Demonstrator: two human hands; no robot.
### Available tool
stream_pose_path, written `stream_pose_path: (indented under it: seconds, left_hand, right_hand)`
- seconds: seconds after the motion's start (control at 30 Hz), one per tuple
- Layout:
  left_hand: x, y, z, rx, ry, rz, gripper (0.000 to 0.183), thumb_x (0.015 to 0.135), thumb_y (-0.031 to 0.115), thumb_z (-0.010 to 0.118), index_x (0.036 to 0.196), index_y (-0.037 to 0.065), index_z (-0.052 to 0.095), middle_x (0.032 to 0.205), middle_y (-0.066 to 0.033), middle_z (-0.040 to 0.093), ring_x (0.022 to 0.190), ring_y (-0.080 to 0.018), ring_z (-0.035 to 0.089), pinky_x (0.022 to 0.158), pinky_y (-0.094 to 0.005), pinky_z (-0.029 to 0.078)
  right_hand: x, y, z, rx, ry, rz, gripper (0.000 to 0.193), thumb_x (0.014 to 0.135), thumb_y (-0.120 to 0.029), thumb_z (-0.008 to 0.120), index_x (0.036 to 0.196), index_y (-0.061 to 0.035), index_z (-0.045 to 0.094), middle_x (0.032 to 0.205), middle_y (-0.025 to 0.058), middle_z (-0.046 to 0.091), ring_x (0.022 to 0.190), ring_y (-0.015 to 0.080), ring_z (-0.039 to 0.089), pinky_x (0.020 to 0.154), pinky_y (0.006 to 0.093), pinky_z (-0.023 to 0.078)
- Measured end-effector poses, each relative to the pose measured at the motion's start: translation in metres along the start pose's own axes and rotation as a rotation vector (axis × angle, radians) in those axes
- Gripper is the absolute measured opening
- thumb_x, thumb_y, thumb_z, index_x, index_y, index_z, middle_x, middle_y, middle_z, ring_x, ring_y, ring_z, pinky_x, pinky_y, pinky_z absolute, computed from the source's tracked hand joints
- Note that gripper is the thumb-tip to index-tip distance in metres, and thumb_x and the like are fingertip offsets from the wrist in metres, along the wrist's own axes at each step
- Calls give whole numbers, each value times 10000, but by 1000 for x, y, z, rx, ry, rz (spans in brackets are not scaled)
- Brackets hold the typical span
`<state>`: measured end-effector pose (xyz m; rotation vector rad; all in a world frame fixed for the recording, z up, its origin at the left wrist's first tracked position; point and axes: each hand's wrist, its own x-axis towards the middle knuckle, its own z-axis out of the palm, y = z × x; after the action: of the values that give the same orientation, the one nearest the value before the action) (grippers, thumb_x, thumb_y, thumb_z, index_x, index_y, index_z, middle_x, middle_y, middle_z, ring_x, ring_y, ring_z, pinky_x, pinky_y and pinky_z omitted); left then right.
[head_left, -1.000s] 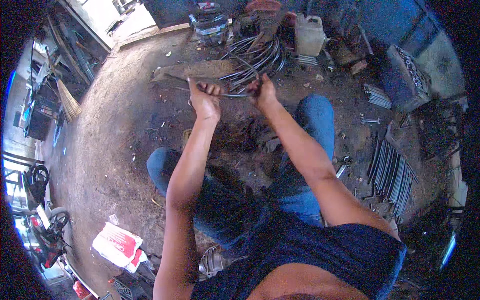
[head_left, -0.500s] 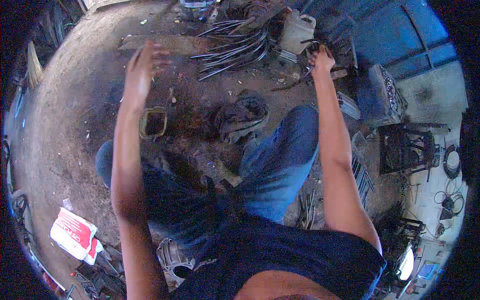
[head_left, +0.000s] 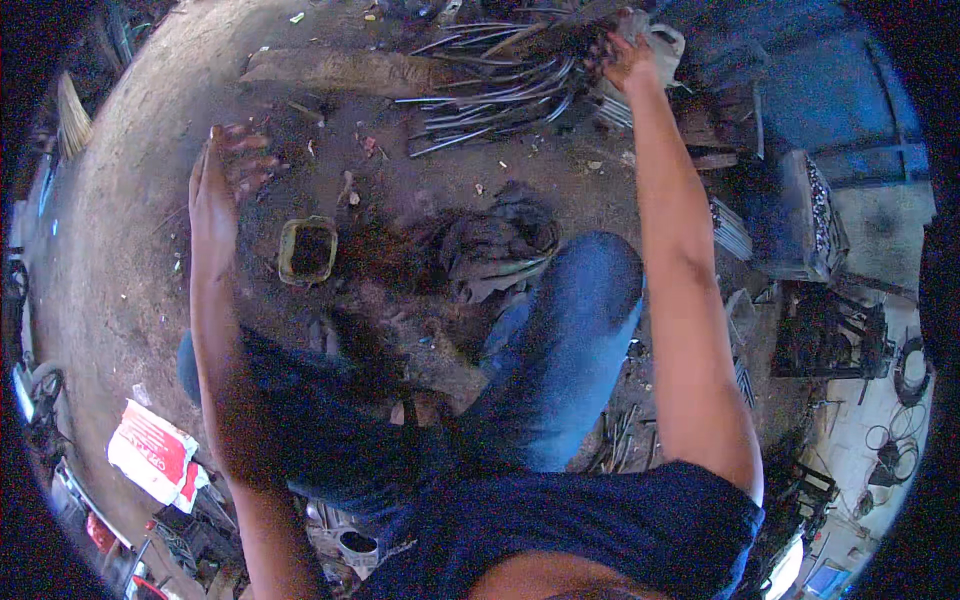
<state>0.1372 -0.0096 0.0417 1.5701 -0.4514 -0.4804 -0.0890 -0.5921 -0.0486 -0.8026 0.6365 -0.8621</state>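
My left hand (head_left: 232,170) hangs in the air over the dirt floor with its fingers spread and nothing in it. Below it and to the right lies a square, pale-rimmed container (head_left: 308,250) with dark contents. My right hand (head_left: 628,62) reaches far out at the top right, fingers apart, in front of a whitish plastic jug (head_left: 668,50). It is next to the right end of a pile of thin bent metal rods (head_left: 490,100). Whether its fingertips touch the jug or anything else cannot be made out.
A dark crumpled cloth (head_left: 505,235) lies beyond my knees. A long flat board (head_left: 340,72) rests at the far side. Right of me are a blue box (head_left: 795,230), a dark metal frame (head_left: 830,325) and bundled rods (head_left: 732,230). A red and white bag (head_left: 152,452) lies at left.
My left hand has moved left and a little nearer. My right hand has gone farther out, up to the jug, and its fingers have spread; a dark thin thing beside it no longer shows.
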Motion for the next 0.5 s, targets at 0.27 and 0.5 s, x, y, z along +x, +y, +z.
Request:
stream_pose_path:
  seconds: [0.27,0.5]
  left_hand:
    - [3,5,-2,-4,15,3,504,984,460,399,1189,13,514,996,-101,638,827,-177,639,745,-288,467]
    - [-7,9,-1,-40,45,72,463,980,450,417,1121,26,539,963,-86,647,812,-160,642,705,-275,462]
  right_hand:
    - [-85,21,-12,-346,163,67,572,946,-487,385,1254,-13,472,1247,195,543,1173,331,495,973,498,379]
    - [-198,23,-150,-516,277,176,404,943,-412,402,1096,-75,563,1016,83,633,898,268,585,799,428,445]
